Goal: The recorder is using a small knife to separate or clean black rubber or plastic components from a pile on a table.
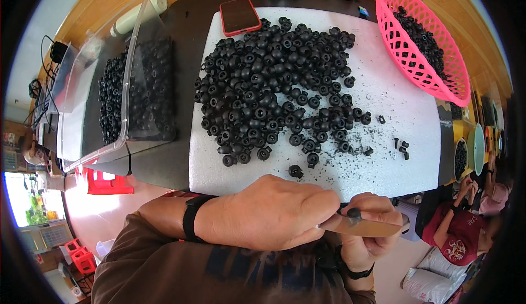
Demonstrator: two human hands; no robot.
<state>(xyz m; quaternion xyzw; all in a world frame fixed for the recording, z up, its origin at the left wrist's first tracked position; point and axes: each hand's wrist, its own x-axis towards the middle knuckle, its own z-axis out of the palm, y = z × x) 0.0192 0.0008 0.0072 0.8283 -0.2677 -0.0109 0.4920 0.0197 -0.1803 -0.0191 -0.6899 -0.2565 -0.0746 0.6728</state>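
My left hand (274, 211), a black band at its wrist, is closed round the handle end of a knife whose bare blade (361, 227) points to the right. Beyond the blade, my right hand (375, 235) pinches a small black plastic part (354, 213) between its fingers, close against the blade's upper edge. The part is mostly hidden. In front of both hands, a heap of black ball-shaped plastic parts (274, 79) with holes in them covers much of a white foam board (394, 139). One loose ball part (296, 171) lies at the heap's near edge.
Black crumbs and several cut-off bits (404, 149) lie on the board's right side. A red-cased phone (240, 17) rests at its back left. Left stands a clear bin (129, 85) of black parts; right, a pink basket (383, 35) holds more. Another person (460, 227) sits far right.
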